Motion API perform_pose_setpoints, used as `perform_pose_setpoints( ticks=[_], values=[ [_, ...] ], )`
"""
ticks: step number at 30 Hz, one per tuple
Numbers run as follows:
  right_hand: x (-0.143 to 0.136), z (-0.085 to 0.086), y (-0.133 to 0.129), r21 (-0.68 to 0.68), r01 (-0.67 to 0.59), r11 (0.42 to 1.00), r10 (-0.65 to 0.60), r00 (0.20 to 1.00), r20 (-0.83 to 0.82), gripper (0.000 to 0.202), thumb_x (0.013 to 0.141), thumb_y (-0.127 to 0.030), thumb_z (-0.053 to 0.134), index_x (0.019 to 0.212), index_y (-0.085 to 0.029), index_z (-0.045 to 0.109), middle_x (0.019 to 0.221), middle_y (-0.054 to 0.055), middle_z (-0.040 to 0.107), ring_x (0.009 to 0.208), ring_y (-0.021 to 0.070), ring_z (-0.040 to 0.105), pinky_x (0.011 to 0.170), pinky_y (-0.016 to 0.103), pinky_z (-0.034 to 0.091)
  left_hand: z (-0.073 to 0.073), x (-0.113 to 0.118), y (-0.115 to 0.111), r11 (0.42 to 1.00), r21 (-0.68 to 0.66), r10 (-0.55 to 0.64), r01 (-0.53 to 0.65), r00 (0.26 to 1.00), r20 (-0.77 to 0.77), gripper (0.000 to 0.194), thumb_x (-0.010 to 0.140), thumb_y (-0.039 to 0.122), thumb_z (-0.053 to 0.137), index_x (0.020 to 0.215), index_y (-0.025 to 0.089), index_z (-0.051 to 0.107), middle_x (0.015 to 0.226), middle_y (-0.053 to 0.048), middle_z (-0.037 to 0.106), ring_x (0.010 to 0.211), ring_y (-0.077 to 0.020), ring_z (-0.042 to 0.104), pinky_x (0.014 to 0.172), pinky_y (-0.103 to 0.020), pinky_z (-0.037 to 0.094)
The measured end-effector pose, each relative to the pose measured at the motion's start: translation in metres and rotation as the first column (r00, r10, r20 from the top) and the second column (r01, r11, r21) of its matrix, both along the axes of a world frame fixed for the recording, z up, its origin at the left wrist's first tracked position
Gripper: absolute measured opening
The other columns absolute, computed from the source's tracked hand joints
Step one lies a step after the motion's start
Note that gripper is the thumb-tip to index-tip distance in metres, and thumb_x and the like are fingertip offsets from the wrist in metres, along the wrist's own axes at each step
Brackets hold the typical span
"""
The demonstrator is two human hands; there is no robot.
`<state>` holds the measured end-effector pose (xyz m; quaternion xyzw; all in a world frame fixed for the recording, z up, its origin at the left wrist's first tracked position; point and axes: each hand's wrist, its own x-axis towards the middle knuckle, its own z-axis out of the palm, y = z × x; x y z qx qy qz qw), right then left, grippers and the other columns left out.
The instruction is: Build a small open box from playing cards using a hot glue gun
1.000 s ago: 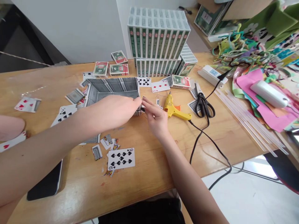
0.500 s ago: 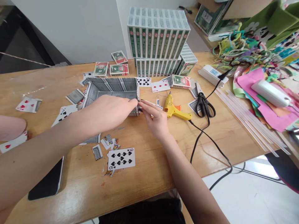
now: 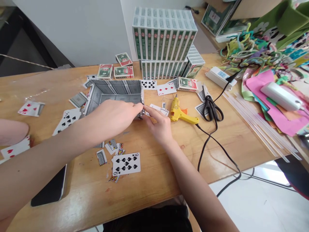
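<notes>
A topless box built from grey-backed playing cards lies on the table. My left hand reaches across its front, fingers closed at the box's right end. From the outside, my right hand meets the same end, with its index finger and thumb against the corner. The fingertips overlap there, and my left hand hides much of the front wall. Just right of my right hand lies a yellow glue gun. Below the hands, a nine of spades rests over cut card pieces.
Green card packs are stacked at the back. Scissors, a power strip, clear glue sticks and coloured paper lie to the right. A black cable crosses the table. At left are a dark tablet-like slab and someone's bare limb.
My right hand's fingers have bent and drawn slightly down along the box's right end, uncovering more of the card behind them. My left hand stays nearly in place.
</notes>
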<state>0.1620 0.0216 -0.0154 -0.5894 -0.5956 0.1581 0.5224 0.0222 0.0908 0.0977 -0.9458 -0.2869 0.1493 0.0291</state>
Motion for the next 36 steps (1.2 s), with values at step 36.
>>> perform_pose_setpoints(
  ticks=[36],
  values=[
    [-0.005,-0.001,0.003,-0.095,0.031,0.995,-0.033,0.999,-0.015,0.034,0.087,-0.018,0.054,0.118,-0.027,0.066,0.114,0.003,0.071,0.093,0.0191,0.070,0.086,0.032,0.058,-0.008,0.000,0.005,0.998,-0.027,0.056,-0.054,0.996,0.073,0.031,0.084,0.009,0.031,0.094,0.018,0.058,0.082,-0.002,0.066,0.070,-0.0160,0.063,0.057,-0.027,0.037]
  ],
)
